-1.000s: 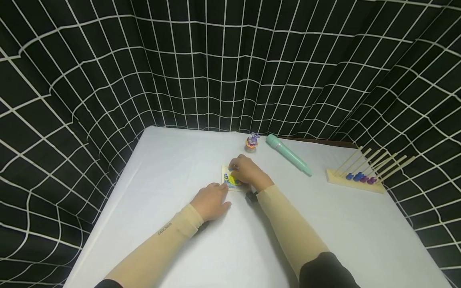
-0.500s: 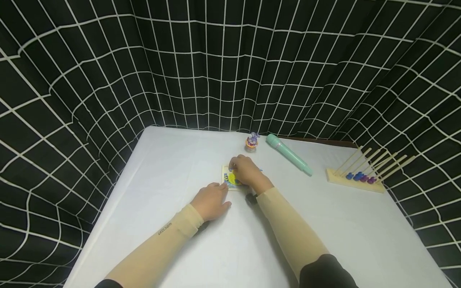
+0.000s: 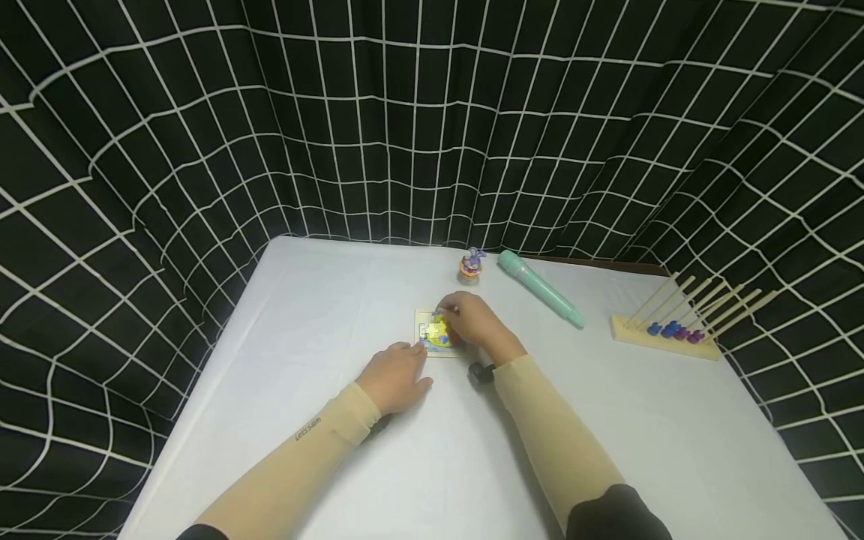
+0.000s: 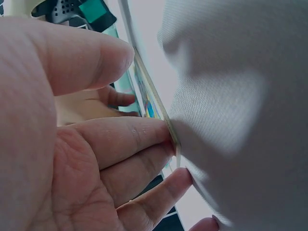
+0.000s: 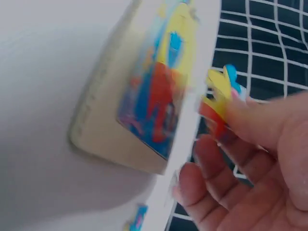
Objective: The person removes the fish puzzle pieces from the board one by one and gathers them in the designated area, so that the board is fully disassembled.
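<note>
A small jigsaw puzzle in a pale wooden tray [image 5: 91,130] lies flat on the white table, with yellow, blue and red printed pieces inside it. My left hand [image 3: 397,379] rests at the tray's near left corner, its fingertips touching the edge; the left wrist view shows these fingers [image 4: 130,137] fairly straight. Over the tray's right side is my right hand [image 3: 475,324]. In the right wrist view its thumb and index finger pinch a yellow, red and blue puzzle piece [image 5: 219,94], raised off the tray. That hand covers part of the puzzle in the head view.
Another loose piece [image 5: 138,217] lies beside the tray. Behind stand a purple-topped toy figure [image 3: 471,265] and a mint-green toy microphone [image 3: 540,289] lying aslant. At the right is a wooden peg rack [image 3: 664,345] with blue and purple beads. Black gridded curtain surrounds the table.
My right hand has shifted a little to the right, uncovering more of the puzzle. My left hand has stayed at the tray's corner.
</note>
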A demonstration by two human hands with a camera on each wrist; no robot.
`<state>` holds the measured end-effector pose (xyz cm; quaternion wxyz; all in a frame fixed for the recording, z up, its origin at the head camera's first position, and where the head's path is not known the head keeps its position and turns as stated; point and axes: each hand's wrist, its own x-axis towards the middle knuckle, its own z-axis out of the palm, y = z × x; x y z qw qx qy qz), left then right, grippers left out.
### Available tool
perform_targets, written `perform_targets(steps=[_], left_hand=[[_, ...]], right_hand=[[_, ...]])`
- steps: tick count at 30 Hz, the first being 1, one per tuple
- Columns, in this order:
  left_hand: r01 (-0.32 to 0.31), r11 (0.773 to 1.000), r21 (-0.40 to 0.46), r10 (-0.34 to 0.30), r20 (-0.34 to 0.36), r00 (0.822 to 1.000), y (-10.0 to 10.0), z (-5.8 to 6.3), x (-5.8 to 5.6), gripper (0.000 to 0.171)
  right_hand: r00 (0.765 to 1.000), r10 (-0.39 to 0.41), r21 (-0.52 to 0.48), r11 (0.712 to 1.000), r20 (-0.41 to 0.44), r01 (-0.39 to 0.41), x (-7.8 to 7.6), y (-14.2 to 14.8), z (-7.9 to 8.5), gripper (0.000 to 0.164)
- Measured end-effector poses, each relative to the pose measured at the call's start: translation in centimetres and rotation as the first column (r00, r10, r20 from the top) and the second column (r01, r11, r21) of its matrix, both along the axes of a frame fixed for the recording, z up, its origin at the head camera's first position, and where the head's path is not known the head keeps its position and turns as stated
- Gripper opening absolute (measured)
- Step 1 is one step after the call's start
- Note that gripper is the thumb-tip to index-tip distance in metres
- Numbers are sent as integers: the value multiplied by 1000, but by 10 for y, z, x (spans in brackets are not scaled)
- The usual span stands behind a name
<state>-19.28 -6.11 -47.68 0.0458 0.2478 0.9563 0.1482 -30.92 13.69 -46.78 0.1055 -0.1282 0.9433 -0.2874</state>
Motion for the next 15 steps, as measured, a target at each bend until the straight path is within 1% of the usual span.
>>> perform_targets(steps=[4,6,7,9,11,15], left_hand=[[-7,1000,-5,7,14,1000,-1,-1,-1,59],[-5,1000,-5,5,13,1000,-1,-1,-2,59],[-4,1000,-4,4,10,1000,-1,-2,-2,59],[-2,1000,0,2,3,1000,-1,-2,-2,58],[-3,1000,-2,3,3,1000,-1,-2,-2,58],[-8,1000,4,8,5,1000,0,-4,-3,59]], right_hand=[[995,-63,-71,996,-73,58,2,14,9,29],[990,-94,-73,994,-107,87,0,27,12,30],[988,-106,-71,993,-111,99,-1,35,13,30],[986,-136,-60,990,-96,131,-5,53,14,31],[985,-161,-19,987,-62,161,-7,69,14,31],[978,-199,81,978,62,194,-7,93,11,31]])
